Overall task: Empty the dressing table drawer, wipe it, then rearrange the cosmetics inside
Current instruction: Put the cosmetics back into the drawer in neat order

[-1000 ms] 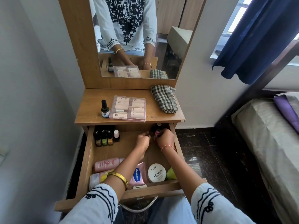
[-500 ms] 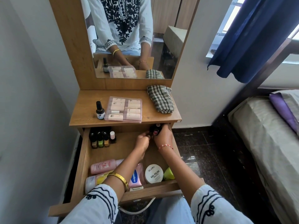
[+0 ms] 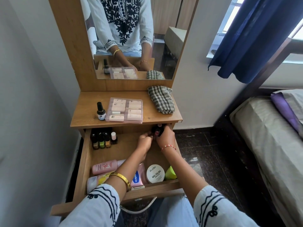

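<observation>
The wooden drawer (image 3: pixel 85 161) is pulled out below the dressing table top. My right hand (image 3: pixel 165 138) is at its back right corner, closed around a cluster of small dark nail polish bottles (image 3: pixel 157 131). My left hand (image 3: pixel 145 142) is right beside it, fingertips pinched on the same cluster. A row of small bottles (image 3: pixel 102 140) stands in the back left corner. Along the front lie a pink bottle (image 3: pixel 105 167), a Vaseline tube (image 3: pixel 138 176), a white nail polish remover tub (image 3: pixel 155 173) and a green item (image 3: pixel 170 173).
On the table top sit a dark dropper bottle (image 3: pixel 100 111), a clear case of tubes (image 3: pixel 125 110) and a folded checked cloth (image 3: pixel 161 99). A mirror (image 3: pixel 131 38) rises behind. A wall is close on the left, a bed (image 3: pixel 270 145) on the right.
Both hands have stayed together at the drawer's back right corner, shifting slightly further back under the table top. The other items have not moved.
</observation>
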A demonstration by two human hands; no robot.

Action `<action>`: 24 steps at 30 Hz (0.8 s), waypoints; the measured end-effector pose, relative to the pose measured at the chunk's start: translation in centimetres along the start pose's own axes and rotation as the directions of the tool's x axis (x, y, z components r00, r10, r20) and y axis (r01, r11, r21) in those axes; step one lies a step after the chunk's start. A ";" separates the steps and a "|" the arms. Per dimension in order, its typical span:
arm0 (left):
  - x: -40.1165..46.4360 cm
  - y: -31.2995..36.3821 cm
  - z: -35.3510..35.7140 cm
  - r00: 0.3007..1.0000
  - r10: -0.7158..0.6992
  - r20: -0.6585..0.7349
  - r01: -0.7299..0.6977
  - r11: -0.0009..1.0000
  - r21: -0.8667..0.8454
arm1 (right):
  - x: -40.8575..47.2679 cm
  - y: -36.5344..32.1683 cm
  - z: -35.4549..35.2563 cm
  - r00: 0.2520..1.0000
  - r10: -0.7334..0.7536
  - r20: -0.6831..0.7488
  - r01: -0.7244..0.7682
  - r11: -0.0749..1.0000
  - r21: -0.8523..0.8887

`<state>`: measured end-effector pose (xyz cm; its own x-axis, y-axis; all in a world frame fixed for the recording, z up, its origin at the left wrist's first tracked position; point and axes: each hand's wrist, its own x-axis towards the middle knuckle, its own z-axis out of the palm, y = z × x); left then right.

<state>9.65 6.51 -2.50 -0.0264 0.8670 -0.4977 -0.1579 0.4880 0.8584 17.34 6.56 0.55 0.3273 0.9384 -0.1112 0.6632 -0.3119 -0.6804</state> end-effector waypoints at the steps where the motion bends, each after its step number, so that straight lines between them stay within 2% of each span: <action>1: -0.2 0.1 0.0 1.000 -0.004 0.000 0.004 1.000 0.002 | -0.1 0.0 -0.1 1.000 0.004 0.002 -0.004 1.000 -0.001; 5: -1.4 0.4 -0.6 0.999 -0.006 -0.044 0.007 1.000 0.013 | -1.0 -0.1 -0.9 1.000 -0.001 0.000 0.001 1.000 0.013; 10: -3.3 1.2 -2.1 0.994 0.058 -0.093 -0.055 0.998 0.042 | -2.7 -0.7 -2.0 0.997 -0.072 -0.033 0.075 0.993 0.095; 15: -5.4 2.3 -3.9 0.983 0.110 -0.145 -0.117 0.992 -0.041 | -3.8 -3.1 -2.7 0.958 -0.217 -0.189 0.238 0.967 0.096; 17: -5.9 2.8 -4.7 0.973 0.123 -0.194 -0.142 0.986 -0.087 | -3.9 -4.4 -2.5 0.950 -0.233 -0.210 0.266 0.953 0.146; 19: -6.2 3.4 -5.5 0.953 0.147 -0.266 -0.182 0.977 -0.113 | -3.8 -5.8 -2.1 0.965 -0.196 -0.173 0.235 0.940 0.248; 21: -6.4 4.0 -6.5 0.912 0.192 -0.363 -0.242 0.966 -0.096 | -3.6 -7.3 -1.4 0.989 -0.134 -0.066 0.148 0.937 0.317; 24: -6.7 4.7 -7.6 0.832 0.279 -0.481 -0.328 0.945 -0.020 | -3.3 -8.7 -0.6 0.996 -0.031 0.079 0.006 0.954 0.299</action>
<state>1.56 2.24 3.93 -0.5402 0.8082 -0.2344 -0.1601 0.1747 0.9715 10.95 6.10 7.25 0.2525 0.9564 -0.1469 0.4338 -0.2476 -0.8663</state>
